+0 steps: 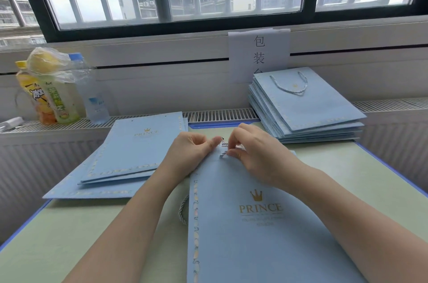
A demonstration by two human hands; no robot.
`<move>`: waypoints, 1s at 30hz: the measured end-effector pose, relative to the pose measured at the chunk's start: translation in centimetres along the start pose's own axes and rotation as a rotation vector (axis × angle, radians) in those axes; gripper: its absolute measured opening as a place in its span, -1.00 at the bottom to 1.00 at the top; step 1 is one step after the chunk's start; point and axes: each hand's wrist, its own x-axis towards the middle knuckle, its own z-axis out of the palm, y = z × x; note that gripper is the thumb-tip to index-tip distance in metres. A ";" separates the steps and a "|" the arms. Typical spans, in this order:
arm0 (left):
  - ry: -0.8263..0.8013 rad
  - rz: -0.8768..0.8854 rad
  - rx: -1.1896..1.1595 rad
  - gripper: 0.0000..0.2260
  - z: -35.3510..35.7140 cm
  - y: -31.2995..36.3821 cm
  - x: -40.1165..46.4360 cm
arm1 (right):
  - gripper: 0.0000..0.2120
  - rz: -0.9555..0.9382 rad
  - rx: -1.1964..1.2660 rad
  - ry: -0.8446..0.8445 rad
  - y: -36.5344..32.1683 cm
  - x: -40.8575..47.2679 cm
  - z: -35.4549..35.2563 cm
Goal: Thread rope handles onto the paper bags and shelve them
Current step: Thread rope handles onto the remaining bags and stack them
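Pinching the far top edge of the flat blue paper bag (pixel 266 224) with my left hand (pixel 194 153), thumb and curled fingers closed on the paper right beside the hole. My right hand (pixel 252 155) is pinching the rope handle (pixel 223 154) at that same edge, fingertips tight on a short loop of cord; can't tell whether the cord is through the hole. Bag is lying face up on the green table (pixel 81 236), PRINCE print toward me, running from my hands down to the near edge. Another length of twisted cord (pixel 183 211) is sticking out from under the bag's left side. Unthreaded bags (pixel 129 155) are sitting fanned out to the left; finished stack (pixel 308 109), top one with a handle, is sitting far right below a paper sign (pixel 259 53). Drink bottles (pixel 58 95) are standing far left by the window.
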 end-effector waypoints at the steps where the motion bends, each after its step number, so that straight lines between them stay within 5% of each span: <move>1: -0.022 -0.009 0.052 -0.57 0.0 -0.1 0.1 | -0.90 -0.011 -0.041 0.036 0.0 0.0 -0.2; 4: -0.052 -0.036 0.166 -0.60 -0.1 -0.7 0.3 | -0.94 0.022 0.029 0.151 0.1 0.1 -1.1; 11: 0.044 -0.097 0.239 -0.64 -1.1 -0.6 0.6 | -0.86 0.387 1.006 0.440 0.9 0.7 -4.0; 21: 0.076 -0.170 0.365 -0.54 -1.3 0.0 0.3 | -0.82 0.455 1.716 0.518 1.6 0.9 -5.0; 26: 0.108 -0.208 0.381 -0.55 -1.5 0.1 0.2 | -0.80 0.600 1.515 0.947 3.2 0.7 -4.9; 30: 0.110 -0.208 0.377 -0.65 -1.6 -0.1 0.3 | -0.80 0.645 1.324 1.076 4.6 0.5 -4.9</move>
